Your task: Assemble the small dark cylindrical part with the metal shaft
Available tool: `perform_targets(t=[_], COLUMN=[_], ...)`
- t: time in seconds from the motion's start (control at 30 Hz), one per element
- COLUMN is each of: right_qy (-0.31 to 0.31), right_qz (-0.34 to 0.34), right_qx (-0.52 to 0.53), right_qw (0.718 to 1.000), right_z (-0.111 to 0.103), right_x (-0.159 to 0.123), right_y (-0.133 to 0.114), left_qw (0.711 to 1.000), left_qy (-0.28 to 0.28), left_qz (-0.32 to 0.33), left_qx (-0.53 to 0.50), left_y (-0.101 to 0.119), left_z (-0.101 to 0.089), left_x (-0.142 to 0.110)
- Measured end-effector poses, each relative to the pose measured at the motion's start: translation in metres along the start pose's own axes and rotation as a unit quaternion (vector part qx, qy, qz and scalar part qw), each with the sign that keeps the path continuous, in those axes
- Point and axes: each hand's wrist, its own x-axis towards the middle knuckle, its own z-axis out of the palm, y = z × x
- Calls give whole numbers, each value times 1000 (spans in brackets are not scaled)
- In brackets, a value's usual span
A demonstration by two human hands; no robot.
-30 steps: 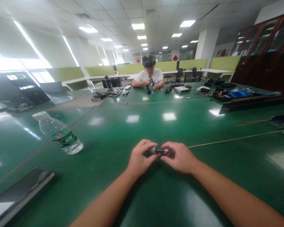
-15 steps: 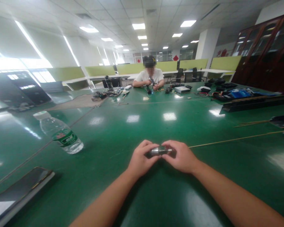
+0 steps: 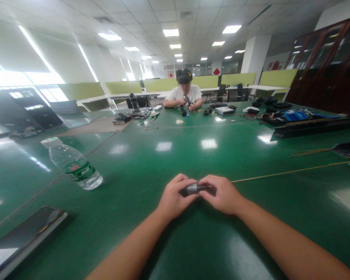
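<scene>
My left hand (image 3: 172, 199) and my right hand (image 3: 223, 193) meet low over the green table (image 3: 163, 163), fingers curled. Between them they grip a small dark, metallic cylindrical part (image 3: 195, 188), held level, one hand on each end. Its ends are hidden by my fingers, so I cannot make out what it is. My forearms reach in from the bottom edge.
A clear water bottle (image 3: 72, 163) stands tilted-looking at left, a dark flat tablet-like device (image 3: 23, 241) lies at bottom left. Thin rods (image 3: 294, 170) and black gear lie at right. Across the table a seated person (image 3: 184, 93) handles small parts amid scattered tools.
My hands have stayed in place; the cylinder has turned slightly between my fingers, and its shiny middle shows a little less.
</scene>
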Motion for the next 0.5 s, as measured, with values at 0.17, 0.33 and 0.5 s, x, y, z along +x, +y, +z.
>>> perform_targets(t=[0.17, 0.33, 0.5], right_qy=[0, -9, -16], right_qz=[2, -4, -7], right_qx=[2, 1, -7], right_qw=[1000, 1000, 1000], right_z=[0, 1, 1], right_x=[0, -1, -1], right_y=[1, 2, 4], left_qw=[1000, 1000, 1000], left_qy=[-4, -6, -7], left_qz=[5, 11, 9], left_qx=[-2, -2, 4], left_y=[-1, -1, -1], left_z=[1, 2, 2], left_x=[0, -1, -2])
